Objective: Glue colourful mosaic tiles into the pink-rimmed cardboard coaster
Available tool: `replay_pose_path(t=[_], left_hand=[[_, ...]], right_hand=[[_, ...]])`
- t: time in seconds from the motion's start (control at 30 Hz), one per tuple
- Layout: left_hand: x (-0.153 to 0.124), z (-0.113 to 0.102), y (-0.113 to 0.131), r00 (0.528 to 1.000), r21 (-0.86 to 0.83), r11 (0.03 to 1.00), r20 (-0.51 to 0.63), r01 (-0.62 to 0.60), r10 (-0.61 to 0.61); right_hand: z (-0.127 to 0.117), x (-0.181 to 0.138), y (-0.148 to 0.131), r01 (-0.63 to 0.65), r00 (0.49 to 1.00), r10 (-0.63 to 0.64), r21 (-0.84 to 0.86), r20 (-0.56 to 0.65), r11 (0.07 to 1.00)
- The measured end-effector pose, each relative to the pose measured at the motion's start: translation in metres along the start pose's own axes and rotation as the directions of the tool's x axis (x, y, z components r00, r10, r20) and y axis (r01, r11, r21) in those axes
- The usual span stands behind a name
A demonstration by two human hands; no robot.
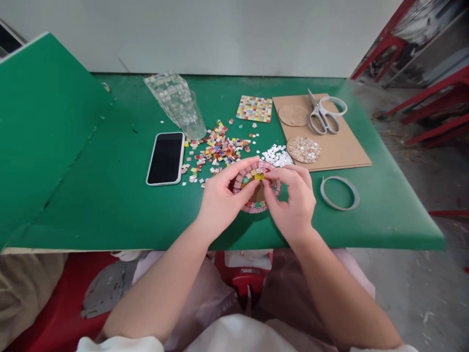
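A round mosaic coaster (pixel 255 209), edged with pink tiles and ringed inside with mixed colours around a bare brown centre, is held up over the near part of the table. My left hand (pixel 222 195) grips it from the left, thumb on its face. At the upper part of its inner ring, my right hand (pixel 293 198) pinches a small yellow tile (pixel 260 176), the left thumb tip touching there too. Beyond the hands lie a heap of multicoloured mosaic tiles (pixel 223 146) and a smaller pile of white tiles (pixel 277 155).
A phone (pixel 165 159) lies left of the tiles, near a clear cup (pixel 194 122) with a plastic bag. At right, cardboard (pixel 340 146) bears scissors (pixel 322 115), a tape roll and two discs. A pale ring strip (pixel 340 193) and a square mosaic (pixel 254 108) lie on the green table.
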State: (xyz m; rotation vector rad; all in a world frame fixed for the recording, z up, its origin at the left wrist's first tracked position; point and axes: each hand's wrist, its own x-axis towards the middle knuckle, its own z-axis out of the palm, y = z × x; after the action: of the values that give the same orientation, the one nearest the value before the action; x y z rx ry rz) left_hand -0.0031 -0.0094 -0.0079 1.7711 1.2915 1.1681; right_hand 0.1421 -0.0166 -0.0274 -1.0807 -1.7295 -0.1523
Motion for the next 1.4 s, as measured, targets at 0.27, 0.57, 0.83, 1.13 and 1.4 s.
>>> replay_pose_path(t=[0.27,0.57,0.83,1.13,1.4], left_hand=[[0.0000,0.0012,-0.0016,1.000,-0.042,0.999,0.006,0.020,-0.019],[-0.0002,0.0027,-0.0023,0.999,-0.054,0.998,-0.015,0.033,-0.034],[0.0014,0.0025,-0.0026,0.998,-0.082,0.995,-0.005,0.057,-0.058],[0.0016,0.0027,-0.0052,0.992,-0.189,0.975,0.072,0.120,-0.108],[0.0015,0.0023,-0.0050,0.986,-0.212,0.966,0.096,0.150,-0.132]], right_hand=[[0.0036,-0.0014,-0.0032,-0.029,0.999,0.029,-0.006,-0.027,1.000],[0.0050,-0.0019,-0.0048,-0.054,0.998,0.054,0.005,-0.026,0.999],[0.0056,-0.0015,-0.0051,-0.052,0.999,0.052,-0.014,-0.010,0.999],[0.0045,0.0006,-0.0037,-0.005,1.000,0.005,0.036,0.009,0.999],[0.0050,-0.0017,-0.0035,0.000,1.000,0.000,-0.012,0.012,1.000]])
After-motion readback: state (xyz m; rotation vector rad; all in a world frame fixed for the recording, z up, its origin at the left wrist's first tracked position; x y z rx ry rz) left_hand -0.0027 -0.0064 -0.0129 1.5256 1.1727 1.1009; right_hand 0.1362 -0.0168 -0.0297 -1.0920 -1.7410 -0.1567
